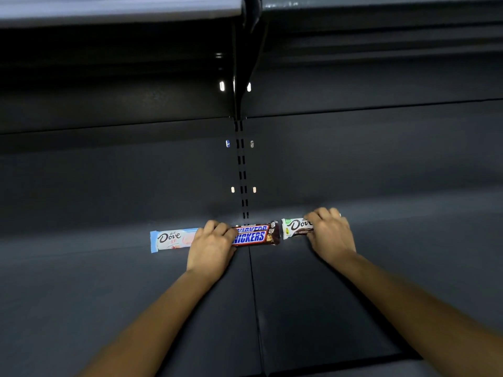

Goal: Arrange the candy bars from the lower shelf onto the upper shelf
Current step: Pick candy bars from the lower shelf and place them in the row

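Three candy bars lie in a row at the back of the lower shelf [136, 308]: a pale Dove bar [170, 240] on the left, a Snickers bar [255, 234] in the middle and a green Dove bar [295, 227] on the right. The Snickers lettering shows twice, so a second bar may lie behind the first; you cannot be sure from here.

Your left hand [211, 247] is curled over the spot where the pale Dove bar meets the Snickers bar, and it seems to pinch the Snickers bar's left end, thumb at the front edge. Your right hand [330, 235] is curled over the right part of the green Dove bar, pinching it between fingers and thumb.

These bars are likely light and fairly stiff along their length, but the glossy wrappers are probably slippery and the crimped ends floppy. Take each one across its body, not by the wrapper tail. Chocolate can snap or dent, so squeeze gently. The upper shelf [119, 9] sits well above, so a firm hold matters for the lift.
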Motion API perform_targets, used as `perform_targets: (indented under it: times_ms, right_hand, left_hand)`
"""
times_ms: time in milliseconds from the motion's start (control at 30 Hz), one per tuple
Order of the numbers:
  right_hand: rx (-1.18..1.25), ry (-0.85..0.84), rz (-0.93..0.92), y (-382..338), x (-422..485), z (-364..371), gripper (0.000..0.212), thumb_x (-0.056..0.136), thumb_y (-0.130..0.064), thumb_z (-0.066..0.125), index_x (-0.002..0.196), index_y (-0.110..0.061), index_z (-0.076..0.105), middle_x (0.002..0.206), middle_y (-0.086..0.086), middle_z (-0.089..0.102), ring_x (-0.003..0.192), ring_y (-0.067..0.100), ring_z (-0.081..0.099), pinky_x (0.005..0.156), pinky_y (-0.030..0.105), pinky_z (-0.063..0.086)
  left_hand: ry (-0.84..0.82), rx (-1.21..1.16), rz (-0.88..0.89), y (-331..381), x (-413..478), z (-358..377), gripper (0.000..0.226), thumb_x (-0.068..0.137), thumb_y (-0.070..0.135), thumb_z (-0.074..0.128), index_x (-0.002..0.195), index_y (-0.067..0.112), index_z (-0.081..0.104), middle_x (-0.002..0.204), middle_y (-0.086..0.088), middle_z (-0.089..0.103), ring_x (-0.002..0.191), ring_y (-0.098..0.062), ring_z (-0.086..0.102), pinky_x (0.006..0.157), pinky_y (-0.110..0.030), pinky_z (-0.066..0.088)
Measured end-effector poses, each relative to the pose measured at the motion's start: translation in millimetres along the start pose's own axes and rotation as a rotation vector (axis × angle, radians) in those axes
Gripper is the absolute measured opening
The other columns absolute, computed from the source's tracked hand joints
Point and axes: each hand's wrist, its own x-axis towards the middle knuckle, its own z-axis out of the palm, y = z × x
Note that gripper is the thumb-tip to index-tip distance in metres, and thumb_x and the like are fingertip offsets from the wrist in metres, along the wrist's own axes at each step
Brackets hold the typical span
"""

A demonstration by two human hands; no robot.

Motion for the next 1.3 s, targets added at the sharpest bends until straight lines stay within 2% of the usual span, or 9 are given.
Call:
perform_targets:
  times_ms: [167, 433, 533, 633, 800, 933, 1033, 1300]
  right_hand:
    - [-0.001, 0.014, -0.023, 1, 2, 3, 0.029, 0.060, -0.013, 0.081, 0.085, -0.015, 0.067, 0.081, 0.004, 0.062, 0.077, 0.029, 0.056, 0.065, 0.037, 0.047]
    - [-0.024, 0.030, -0.050, 0, 2, 6, 0.032, 0.055, -0.015, 0.085, 0.081, -0.017, 0.067, 0.077, 0.001, 0.060, 0.070, 0.025, 0.056, 0.059, 0.035, 0.048]
    - [-0.021, 0.004, -0.040, -1, 1, 5, 0.032, 0.060, -0.016, 0.081, 0.088, -0.017, 0.066, 0.082, 0.003, 0.060, 0.075, 0.025, 0.056, 0.063, 0.037, 0.048]
    - [0.011, 0.014, 0.013, 2, -3, 1, 0.033, 0.072, -0.014, 0.070, 0.104, -0.014, 0.062, 0.094, 0.006, 0.058, 0.085, 0.027, 0.054, 0.071, 0.038, 0.046]
    - [0.027, -0.008, 0.116, 21, -20, -15, 0.026, 0.080, -0.016, 0.057, 0.107, -0.014, 0.059, 0.105, 0.007, 0.057, 0.096, 0.027, 0.050, 0.077, 0.037, 0.039]
    - [-0.016, -0.105, 0.096, 34, -38, -35, 0.035, 0.088, -0.030, 0.050, 0.120, -0.018, 0.055, 0.117, 0.003, 0.054, 0.110, 0.023, 0.045, 0.087, 0.036, 0.037]
    - [0.018, -0.115, 0.075, 43, -51, -54, 0.031, 0.089, -0.031, 0.048, 0.117, -0.020, 0.056, 0.119, 0.001, 0.054, 0.113, 0.022, 0.044, 0.089, 0.035, 0.036]
    - [0.107, -0.075, -0.022, 91, -99, -111, 0.030, 0.090, -0.032, 0.049, 0.118, -0.021, 0.056, 0.123, 0.001, 0.051, 0.116, 0.023, 0.043, 0.094, 0.038, 0.035]
  left_hand:
    - [-0.008, -0.002, -0.014, 2, 0, -1, 0.035, 0.055, 0.028, 0.087, 0.086, 0.021, 0.072, 0.082, 0.007, 0.066, 0.076, -0.021, 0.060, 0.058, -0.032, 0.050]
    - [-0.047, 0.007, -0.037, 5, 1, -3, 0.036, 0.054, 0.027, 0.087, 0.086, 0.020, 0.072, 0.080, 0.006, 0.066, 0.075, -0.022, 0.060, 0.058, -0.031, 0.050]
    - [-0.071, 0.007, -0.046, 5, 1, -4, 0.037, 0.056, 0.027, 0.086, 0.089, 0.020, 0.071, 0.081, 0.005, 0.065, 0.077, -0.022, 0.060, 0.059, -0.031, 0.050]
    - [-0.102, -0.027, -0.050, 10, -1, -7, 0.040, 0.061, 0.031, 0.082, 0.097, 0.019, 0.068, 0.086, 0.003, 0.063, 0.082, -0.024, 0.058, 0.063, -0.035, 0.051]
    - [-0.122, -0.041, -0.029, 37, 4, -21, 0.032, 0.070, 0.036, 0.073, 0.096, 0.017, 0.066, 0.090, -0.001, 0.062, 0.087, -0.026, 0.056, 0.070, -0.040, 0.049]
    - [-0.195, -0.117, -0.025, 81, 9, -40, 0.038, 0.088, 0.039, 0.051, 0.120, 0.020, 0.055, 0.118, 0.000, 0.056, 0.113, -0.024, 0.045, 0.092, -0.038, 0.039]
    - [-0.211, -0.123, -0.025, 117, 16, -55, 0.042, 0.091, 0.040, 0.045, 0.128, 0.022, 0.047, 0.127, 0.000, 0.052, 0.117, -0.023, 0.041, 0.097, -0.037, 0.035]
    - [-0.162, -0.158, -0.113, 221, 18, -101, 0.046, 0.090, 0.037, 0.047, 0.134, 0.023, 0.043, 0.129, -0.002, 0.051, 0.121, -0.025, 0.041, 0.098, -0.038, 0.034]
